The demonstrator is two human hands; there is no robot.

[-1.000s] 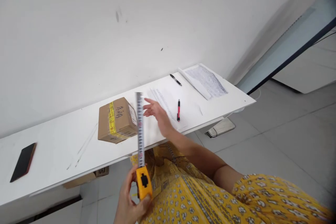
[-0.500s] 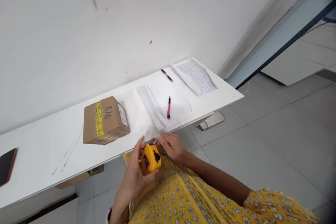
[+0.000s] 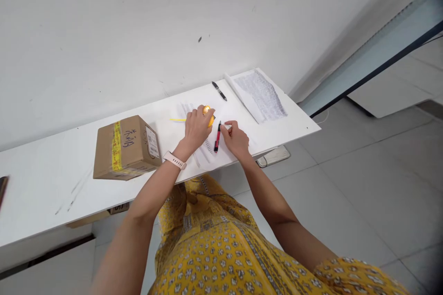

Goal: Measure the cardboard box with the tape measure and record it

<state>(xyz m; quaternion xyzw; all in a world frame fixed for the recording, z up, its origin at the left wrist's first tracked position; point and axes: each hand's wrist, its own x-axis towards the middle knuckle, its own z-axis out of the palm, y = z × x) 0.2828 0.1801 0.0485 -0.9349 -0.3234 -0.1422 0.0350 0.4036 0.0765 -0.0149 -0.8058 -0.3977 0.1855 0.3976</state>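
L hand closed round yellow tape measure, palm down, low over printed paper on white surface; yellow strap sticks out to L of it. R hand part open, fingers loosely curled, empty, thumb right by upper end of red pen; can't tell if touching. Red pen lies on paper, betw. hands. Blk pen further back, nr wall. Cardboard box w/ yellow packing tape stands L of paper.
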